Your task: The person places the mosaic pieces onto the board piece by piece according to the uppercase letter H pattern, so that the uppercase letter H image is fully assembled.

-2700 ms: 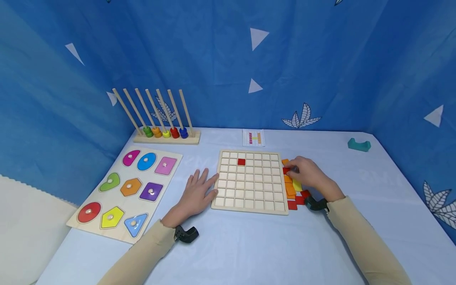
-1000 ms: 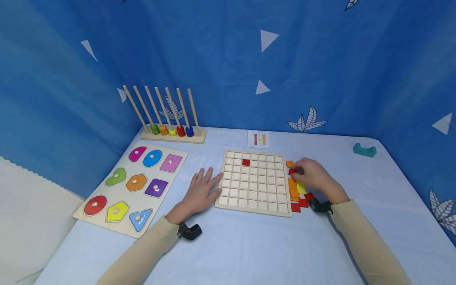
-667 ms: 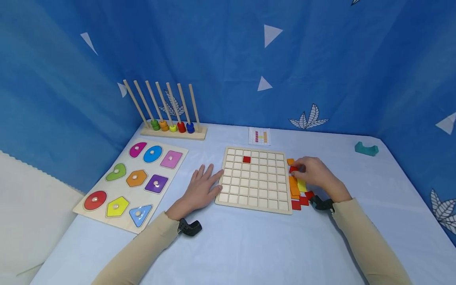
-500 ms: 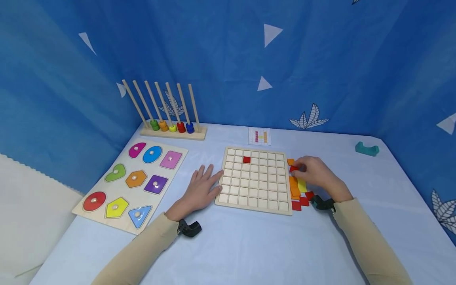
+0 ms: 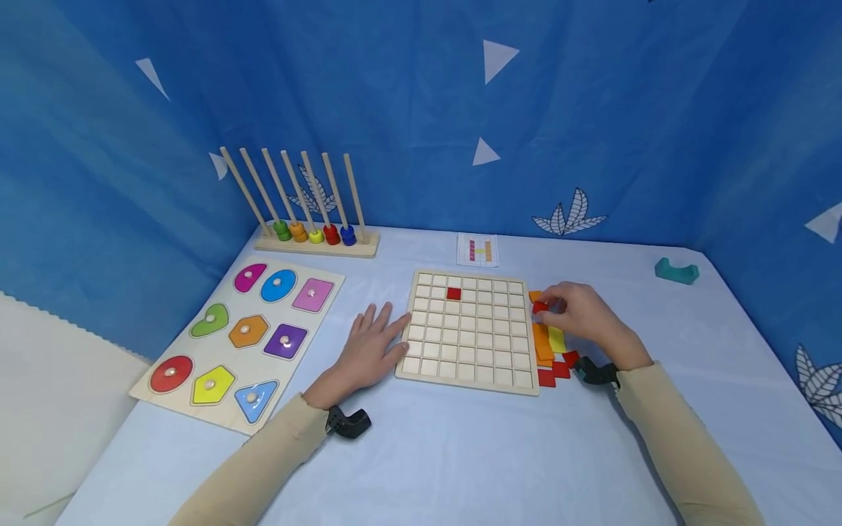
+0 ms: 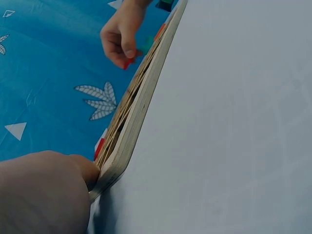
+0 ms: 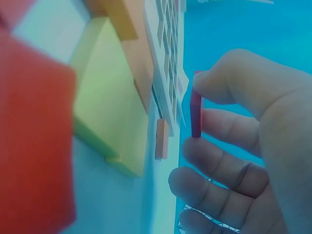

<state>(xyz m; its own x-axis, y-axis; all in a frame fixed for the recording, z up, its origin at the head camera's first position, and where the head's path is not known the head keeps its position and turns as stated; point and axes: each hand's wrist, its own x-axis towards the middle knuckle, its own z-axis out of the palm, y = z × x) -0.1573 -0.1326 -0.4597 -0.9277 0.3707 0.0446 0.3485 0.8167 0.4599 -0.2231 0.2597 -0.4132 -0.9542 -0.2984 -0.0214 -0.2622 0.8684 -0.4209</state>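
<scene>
A square wooden grid board (image 5: 473, 389) lies mid-table, with one red square (image 5: 454, 294) in a cell of its second row. My left hand (image 5: 367, 354) has its fingers spread, and the index finger and thumb touch the board's left edge. Beyond the right edge my right hand (image 5: 585, 314) pinches a red square tile (image 7: 196, 105) between thumb and fingers; the right wrist view shows it on edge, above the table. Beside and below this hand lie several loose tiles: orange (image 5: 542, 343), yellow (image 5: 556, 340) and red (image 5: 547, 378). The hand partly covers the pile.
A knobbed shape puzzle (image 5: 217, 420) lies at the left. Behind it stands a peg rack (image 5: 316, 248) with coloured beads. A small pattern card (image 5: 478, 250) lies behind the board, and a teal curved block (image 5: 676, 271) sits at the far right. Blue cloth hangs behind.
The head view has shifted slightly. My right hand stays by the loose tiles, with a red tile now showing in its fingers. The left hand keeps its place at the board's edge.
</scene>
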